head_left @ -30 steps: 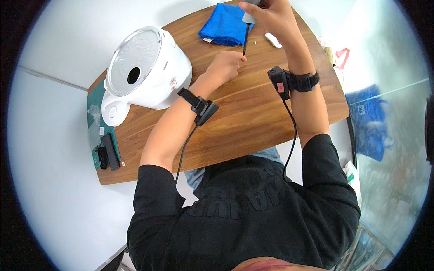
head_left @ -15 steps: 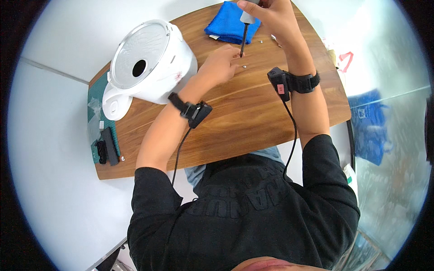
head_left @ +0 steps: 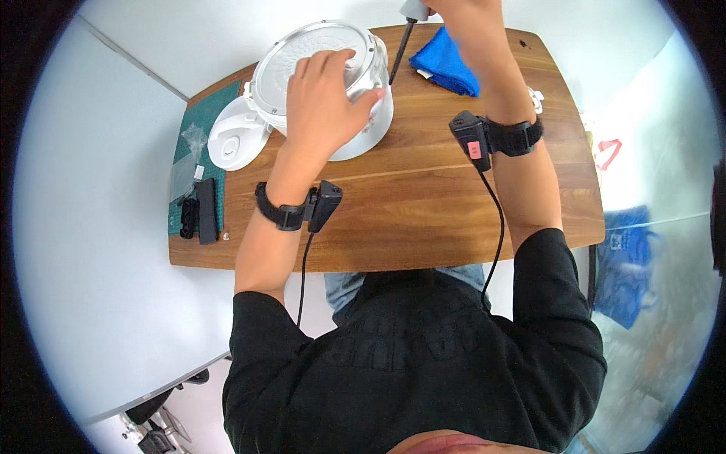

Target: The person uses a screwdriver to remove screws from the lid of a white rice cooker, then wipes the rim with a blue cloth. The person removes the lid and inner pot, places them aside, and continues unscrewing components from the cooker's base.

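Head view shows the right hand (head_left: 463, 17) wrapped around a screwdriver (head_left: 404, 44), whose shaft slants down-left, toward the right side of a white rice cooker (head_left: 281, 69). The left hand (head_left: 324, 100), nearer, spreads its fingers over this cooker, which stands on the wooden table (head_left: 423, 204), left of the blue cloth (head_left: 449, 65).

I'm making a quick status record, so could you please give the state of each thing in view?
Cooker: standing on the table, partly hidden
Left hand: open, spread over the cooker's top
Right hand: closed on the screwdriver, cut off by the frame
Screwdriver: held, tip down
Cloth: folded, lying flat
Mat: flat, partly covered
Wristbands: fastened
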A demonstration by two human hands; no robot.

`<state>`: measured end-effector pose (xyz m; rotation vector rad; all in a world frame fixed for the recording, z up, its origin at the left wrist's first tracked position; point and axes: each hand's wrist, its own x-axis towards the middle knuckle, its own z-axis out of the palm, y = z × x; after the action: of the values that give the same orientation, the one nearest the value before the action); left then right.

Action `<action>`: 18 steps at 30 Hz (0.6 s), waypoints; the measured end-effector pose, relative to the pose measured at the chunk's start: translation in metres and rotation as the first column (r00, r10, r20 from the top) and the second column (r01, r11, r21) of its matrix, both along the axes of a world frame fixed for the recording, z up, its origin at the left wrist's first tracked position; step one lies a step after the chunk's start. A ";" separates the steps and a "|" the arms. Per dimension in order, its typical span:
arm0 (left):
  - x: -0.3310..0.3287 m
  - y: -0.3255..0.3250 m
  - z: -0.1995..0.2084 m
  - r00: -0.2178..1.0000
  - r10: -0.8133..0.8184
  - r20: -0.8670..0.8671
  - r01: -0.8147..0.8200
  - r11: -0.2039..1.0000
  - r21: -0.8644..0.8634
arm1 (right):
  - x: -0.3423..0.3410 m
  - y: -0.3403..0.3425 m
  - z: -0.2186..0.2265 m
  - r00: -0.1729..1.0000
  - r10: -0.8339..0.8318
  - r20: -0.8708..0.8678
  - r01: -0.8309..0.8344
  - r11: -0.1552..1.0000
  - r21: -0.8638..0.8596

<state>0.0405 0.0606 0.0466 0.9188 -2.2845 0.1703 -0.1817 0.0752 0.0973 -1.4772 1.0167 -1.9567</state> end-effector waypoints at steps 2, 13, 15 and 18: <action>-0.002 -0.003 -0.008 0.998 0.055 0.032 -0.054 0.998 -0.031 | 0.007 -0.007 0.004 0.999 -0.020 -0.036 0.018 0.999 -0.042; 0.049 0.001 0.018 0.958 -0.246 0.144 0.230 0.966 0.119 | 0.021 -0.007 0.011 0.999 -0.007 -0.047 0.007 1.000 0.000; 0.067 -0.003 0.022 0.937 -0.322 0.133 0.293 0.935 0.197 | 0.027 -0.004 0.013 0.999 0.026 -0.033 -0.026 1.000 -0.012; 0.089 -0.011 0.028 0.908 -0.410 0.088 0.360 0.869 0.339 | 0.042 -0.001 0.019 0.997 0.066 -0.050 -0.068 0.997 -0.032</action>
<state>0.1290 0.0494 0.0747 0.5896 -2.6414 -0.3202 -0.1399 0.0738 0.1163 -1.5650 0.9462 -1.9080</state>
